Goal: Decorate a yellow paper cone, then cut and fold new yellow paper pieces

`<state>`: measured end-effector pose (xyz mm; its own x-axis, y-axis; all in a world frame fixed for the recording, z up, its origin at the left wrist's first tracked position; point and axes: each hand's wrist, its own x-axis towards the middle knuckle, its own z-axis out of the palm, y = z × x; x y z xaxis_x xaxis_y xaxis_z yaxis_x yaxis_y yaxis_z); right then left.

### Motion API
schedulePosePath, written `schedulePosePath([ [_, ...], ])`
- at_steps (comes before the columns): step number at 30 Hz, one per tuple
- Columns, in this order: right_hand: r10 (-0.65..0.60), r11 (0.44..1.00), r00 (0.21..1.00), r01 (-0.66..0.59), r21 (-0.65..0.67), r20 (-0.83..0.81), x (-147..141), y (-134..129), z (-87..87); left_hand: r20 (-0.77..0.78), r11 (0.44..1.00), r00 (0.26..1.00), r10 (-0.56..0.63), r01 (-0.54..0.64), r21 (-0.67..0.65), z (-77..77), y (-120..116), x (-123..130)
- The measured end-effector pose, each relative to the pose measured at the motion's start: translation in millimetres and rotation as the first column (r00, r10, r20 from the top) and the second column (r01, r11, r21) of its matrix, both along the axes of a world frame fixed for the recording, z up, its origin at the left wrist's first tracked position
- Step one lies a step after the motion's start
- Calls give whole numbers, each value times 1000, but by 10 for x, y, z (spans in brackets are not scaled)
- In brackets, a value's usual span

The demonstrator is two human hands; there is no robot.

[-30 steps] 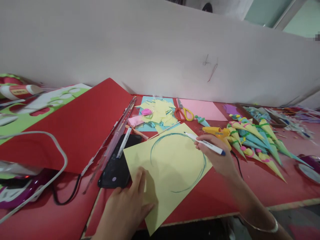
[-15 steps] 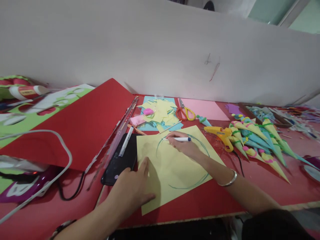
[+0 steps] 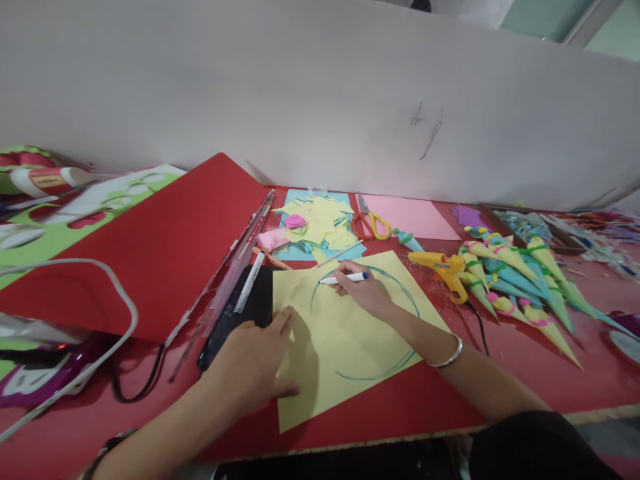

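Note:
A sheet of yellow paper (image 3: 345, 333) lies on the red table, bearing a large dark curved line that is open at the left and lower left. My right hand (image 3: 363, 290) is closed around a white marker (image 3: 345, 278) with a dark end, its tip at the upper left of the curve. With fingers spread, my left hand (image 3: 255, 360) rests on the paper's left edge, holding nothing. A black phone (image 3: 257, 303) lies beside it, partly under the paper and hand. The marker's cap (image 3: 253, 280) or a second white pen lies on the phone.
Behind the paper are yellow scraps (image 3: 325, 220), scissors (image 3: 371, 225) and pink paper (image 3: 410, 217). A yellow glue gun (image 3: 443, 267) and several decorated paper cones (image 3: 520, 273) lie to the right. At left are a red sheet (image 3: 165, 247), a white cable (image 3: 120, 280) and a purple device (image 3: 65, 370).
My right hand has moved the marker tip slightly left and down along the curve's upper left. My left hand has shifted slightly left and stays on the paper's edge.

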<state>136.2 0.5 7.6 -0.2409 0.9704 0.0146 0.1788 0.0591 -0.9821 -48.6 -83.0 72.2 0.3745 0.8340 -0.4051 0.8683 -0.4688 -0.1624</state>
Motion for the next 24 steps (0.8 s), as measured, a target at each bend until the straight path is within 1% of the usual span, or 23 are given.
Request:
schedulePosePath([
  [4,53,999,999,-53,6,8,2,-31,32,-36,1000,999,4,-5,-8,45,5,40],
  [7,125,992,992,-125,2,3,1,-68,58,-49,1000,999,4,-5,-18,61,6,47],
  [11,234,972,972,-234,-16,-20,7,-98,34,-29,1000,1000,-10,9,-18,37,13,31],
  [15,347,932,936,-351,-93,-58,45,-124,3,-4,1000,1000,-4,4,-29,6,18,20],
  [18,407,900,912,-409,-150,-47,99,-144,22,7,1000,1000,4,-4,-28,0,17,17],
  [21,489,851,871,-488,-194,-42,149,-142,47,16,1000,1000,1,0,-29,4,16,18],
  [23,481,856,876,-480,-191,-44,156,-128,47,30,999,999,15,-14,-30,9,16,21],
  [24,450,875,892,-451,-179,-47,149,-121,42,35,999,999,25,-23,-31,13,16,24],
])
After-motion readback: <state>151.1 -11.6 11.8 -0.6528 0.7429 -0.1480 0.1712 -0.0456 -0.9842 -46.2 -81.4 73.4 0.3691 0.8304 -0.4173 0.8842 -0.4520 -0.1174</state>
